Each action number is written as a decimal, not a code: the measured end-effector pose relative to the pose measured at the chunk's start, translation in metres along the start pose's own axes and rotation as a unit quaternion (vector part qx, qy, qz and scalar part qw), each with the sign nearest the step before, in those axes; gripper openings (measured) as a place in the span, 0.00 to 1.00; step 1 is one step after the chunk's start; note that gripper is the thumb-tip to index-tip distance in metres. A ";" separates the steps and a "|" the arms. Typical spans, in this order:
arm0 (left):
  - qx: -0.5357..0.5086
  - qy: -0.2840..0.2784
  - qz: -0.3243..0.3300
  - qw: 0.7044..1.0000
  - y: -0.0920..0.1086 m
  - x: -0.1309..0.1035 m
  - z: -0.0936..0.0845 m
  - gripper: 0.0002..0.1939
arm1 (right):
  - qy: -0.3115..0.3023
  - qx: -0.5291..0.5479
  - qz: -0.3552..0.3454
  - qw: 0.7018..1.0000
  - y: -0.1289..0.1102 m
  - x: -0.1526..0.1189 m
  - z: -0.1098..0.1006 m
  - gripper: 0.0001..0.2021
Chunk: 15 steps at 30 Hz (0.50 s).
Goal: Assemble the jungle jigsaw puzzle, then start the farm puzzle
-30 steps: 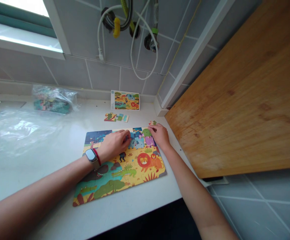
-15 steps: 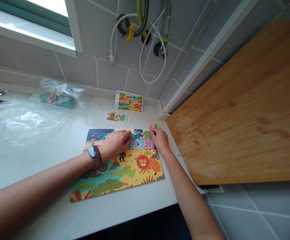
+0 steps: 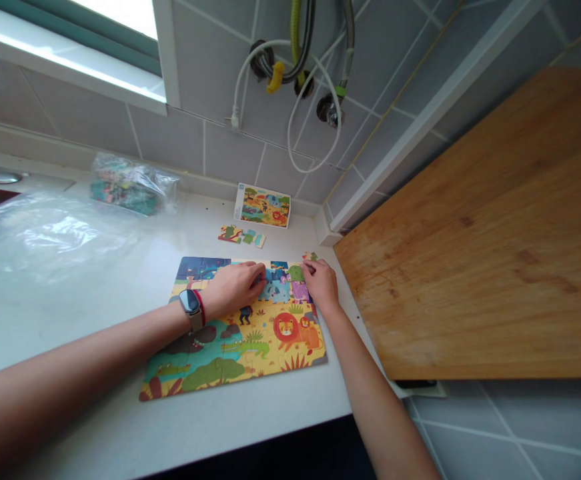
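Note:
A colourful animal jigsaw puzzle (image 3: 270,340) lies on the white counter, with a lion, crocodiles and an elephant on it. My left hand (image 3: 235,287), with a watch at the wrist, rests on its upper middle; the fingers are curled together, and anything beneath them is hidden. My right hand (image 3: 321,283) is at the puzzle's upper right corner beside a green piece (image 3: 295,273). Its thumb and index finger are pinched on something too small to make out. Just beyond that hand lies a loose piece (image 3: 310,256), partly covered.
Behind the puzzle are a few loose pieces (image 3: 230,233) and a picture card (image 3: 265,206). A clear bag of pieces (image 3: 127,187) and crumpled plastic (image 3: 55,233) lie at the left. A wooden panel (image 3: 495,247) borders the right side. Hoses and a white cable (image 3: 289,143) hang above.
The view has shifted slightly. My right hand's fingers have drawn in a little at the puzzle's upper right corner. My left hand stays in place on the puzzle.

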<state>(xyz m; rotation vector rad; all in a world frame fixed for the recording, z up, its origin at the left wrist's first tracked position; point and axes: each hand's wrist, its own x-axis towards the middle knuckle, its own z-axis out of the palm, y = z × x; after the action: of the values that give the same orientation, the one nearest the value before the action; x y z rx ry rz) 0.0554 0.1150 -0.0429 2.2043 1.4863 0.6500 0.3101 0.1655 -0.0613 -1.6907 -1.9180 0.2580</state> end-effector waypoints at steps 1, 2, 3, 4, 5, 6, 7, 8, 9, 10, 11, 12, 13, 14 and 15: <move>-0.002 0.000 0.001 1.000 -0.001 0.000 0.000 0.06 | 0.022 0.017 0.000 1.000 0.002 0.001 -0.001 0.13; -0.002 -0.004 0.003 1.000 -0.002 0.001 0.000 0.07 | 0.049 0.034 0.001 0.998 0.005 0.002 -0.003 0.14; -0.003 -0.009 0.007 1.000 -0.003 0.002 -0.001 0.07 | 0.078 0.047 0.004 0.996 0.008 0.003 -0.005 0.15; -0.004 -0.016 0.011 1.000 -0.004 0.003 -0.002 0.08 | 0.103 0.053 0.008 0.993 0.011 0.004 -0.008 0.16; -0.007 -0.024 0.015 1.000 -0.006 0.005 -0.004 0.09 | 0.121 0.053 0.012 0.991 0.015 0.006 -0.011 0.16; -0.012 -0.033 0.017 0.999 -0.007 0.006 -0.006 0.09 | 0.130 0.048 0.017 0.990 0.019 0.007 -0.014 0.15; -0.020 -0.043 0.017 0.999 -0.009 0.008 -0.008 0.09 | 0.130 0.042 0.021 0.990 0.022 0.008 -0.017 0.15; -0.034 -0.055 0.015 0.998 -0.010 0.009 -0.011 0.10 | 0.125 0.038 0.023 0.991 0.025 0.009 -0.019 0.14; -0.053 -0.066 0.012 0.996 -0.010 0.011 -0.014 0.11 | 0.120 0.037 0.023 0.992 0.028 0.010 -0.021 0.14; -0.079 -0.075 0.006 0.994 -0.010 0.012 -0.017 0.13 | 0.117 0.040 0.019 0.992 0.030 0.010 -0.023 0.13; -0.109 -0.080 -0.003 0.991 -0.010 0.012 -0.021 0.16 | 0.119 0.047 0.013 0.992 0.031 0.010 -0.024 0.13; -0.140 -0.082 -0.012 0.987 -0.009 0.013 -0.024 0.19 | 0.125 0.056 0.007 0.991 0.032 0.009 -0.025 0.13; -0.167 -0.081 -0.021 0.982 -0.008 0.014 -0.028 0.22 | 0.134 0.065 0.002 0.989 0.032 0.009 -0.027 0.14; -0.186 -0.076 -0.026 0.979 -0.006 0.014 -0.032 0.25 | 0.143 0.071 -0.001 0.987 0.032 0.008 -0.028 0.14; -0.196 -0.066 -0.029 0.978 -0.004 0.015 -0.037 0.27 | 0.152 0.076 -0.001 0.986 0.032 0.008 -0.029 0.14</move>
<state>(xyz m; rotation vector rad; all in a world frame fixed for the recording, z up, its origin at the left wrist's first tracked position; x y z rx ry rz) 0.0357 0.1329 -0.0135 1.8578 1.2281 0.6945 0.3527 0.1728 -0.0508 -1.5305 -1.6339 0.1316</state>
